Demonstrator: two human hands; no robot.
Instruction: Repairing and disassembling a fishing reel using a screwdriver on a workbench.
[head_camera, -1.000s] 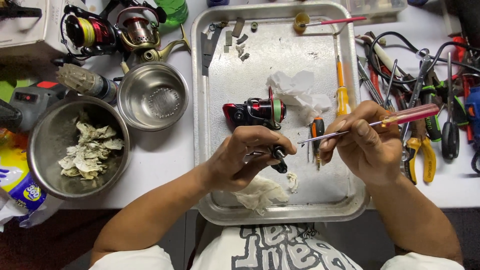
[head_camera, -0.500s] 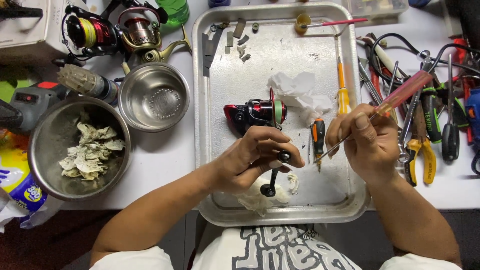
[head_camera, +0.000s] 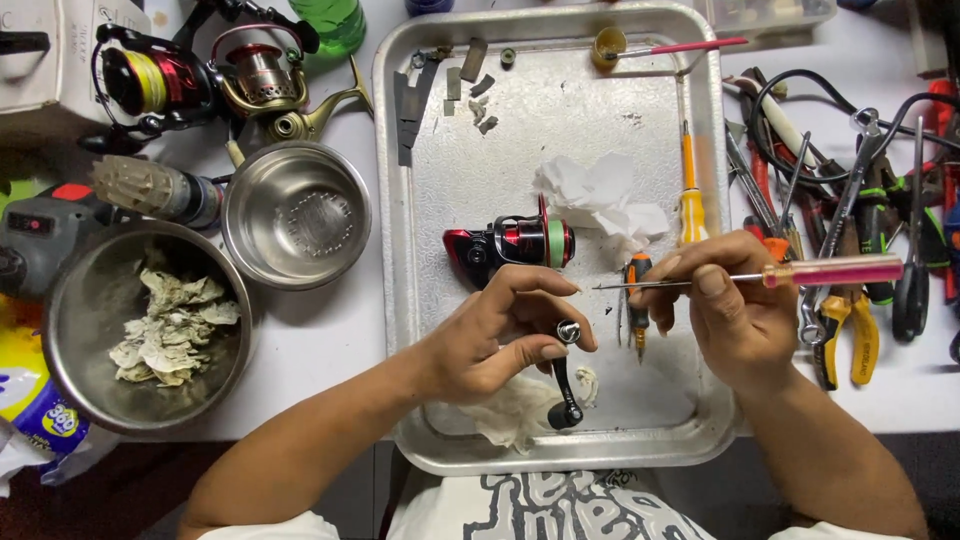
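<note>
Levelled since half a second ago, the pink-handled screwdriver (head_camera: 790, 273) is pinched in the right hand (head_camera: 735, 315); the left hand (head_camera: 500, 335) grip pinches a black crank handle (head_camera: 565, 380) above the dimpled metal tray (head_camera: 480, 180).

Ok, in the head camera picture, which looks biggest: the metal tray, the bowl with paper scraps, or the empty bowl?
1. Metal tray, clearly the largest.
2. Bowl with paper scraps.
3. Empty bowl, somewhat smaller than the scrap bowl.
All sit on the same table, so nearness hardly changes the order.

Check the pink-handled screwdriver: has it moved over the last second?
Yes. The pink-handled screwdriver in the right hand has levelled out; its handle, earlier angled up over the tool pile, now lies lower, near the yellow pliers.
</note>
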